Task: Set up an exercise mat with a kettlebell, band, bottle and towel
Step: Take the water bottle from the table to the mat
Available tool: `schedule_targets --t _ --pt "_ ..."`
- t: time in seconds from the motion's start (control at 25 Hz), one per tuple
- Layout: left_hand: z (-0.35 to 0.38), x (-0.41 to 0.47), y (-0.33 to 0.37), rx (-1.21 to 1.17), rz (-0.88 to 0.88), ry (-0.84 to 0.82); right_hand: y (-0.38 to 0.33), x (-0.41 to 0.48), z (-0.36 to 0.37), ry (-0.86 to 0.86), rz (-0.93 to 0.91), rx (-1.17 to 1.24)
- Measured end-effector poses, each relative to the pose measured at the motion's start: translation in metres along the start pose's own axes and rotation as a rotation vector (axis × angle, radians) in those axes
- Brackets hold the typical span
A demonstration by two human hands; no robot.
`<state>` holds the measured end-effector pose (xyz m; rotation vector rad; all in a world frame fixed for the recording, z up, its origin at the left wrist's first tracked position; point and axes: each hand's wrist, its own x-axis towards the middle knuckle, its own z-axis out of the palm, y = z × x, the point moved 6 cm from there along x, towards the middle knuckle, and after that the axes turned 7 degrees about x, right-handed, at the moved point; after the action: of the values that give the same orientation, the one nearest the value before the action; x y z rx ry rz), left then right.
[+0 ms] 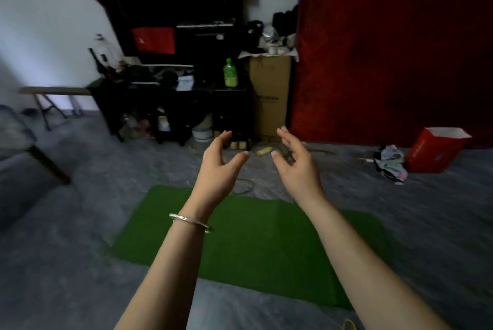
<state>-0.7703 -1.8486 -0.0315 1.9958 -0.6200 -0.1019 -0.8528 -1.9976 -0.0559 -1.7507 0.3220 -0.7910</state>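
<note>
The left hand [221, 167] and right hand [296, 167] hang side by side in the air, palms turned toward each other. Each grip is apart: the fingers are loosely spread, the thumbs stand away from them, and neither hand touches or carries anything. The two thumb tips are near each other but do not meet. A thin silver bracelet [190, 221] rings the left wrist.

From the hands, at 6 o'clock, the mat [253, 244] lies flat on the grey floor [66, 263] under both forearms. It is a green rectangle with a short, grass-like nap, fully unrolled, and nothing shows on the part of it not covered by the arms. Its long axis runs across the view from about 9 o'clock to between 3 and 4 o'clock, the right end sitting lower in the frame.

At 12 o'clock from the hands, well apart from the mat, the bottle [230, 73] stands upright on a dark cluttered surface [234, 89] against the wall. It is clear green plastic with a green cap pointing to 12 o'clock, and pale yellow-green liquid fills its lower part. Just beside it at 3 o'clock stands a tall cardboard box [270, 95].

At 2 o'clock from the hands a dark red drape [394, 49] covers the wall. At 3 o'clock a red paper bag [437, 149] sits tilted on the floor. A small yellow piece [348, 325] shows at the bottom edge, at 5 o'clock; what it is cannot be told.
</note>
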Motion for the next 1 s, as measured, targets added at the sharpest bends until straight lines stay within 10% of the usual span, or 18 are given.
schedule_targets --t 1.0 --pt "-0.618 0.071 -0.333 0.063 -0.361 0.860 -0.113 0.073 0.777 -0.786 -0.122 0.422"
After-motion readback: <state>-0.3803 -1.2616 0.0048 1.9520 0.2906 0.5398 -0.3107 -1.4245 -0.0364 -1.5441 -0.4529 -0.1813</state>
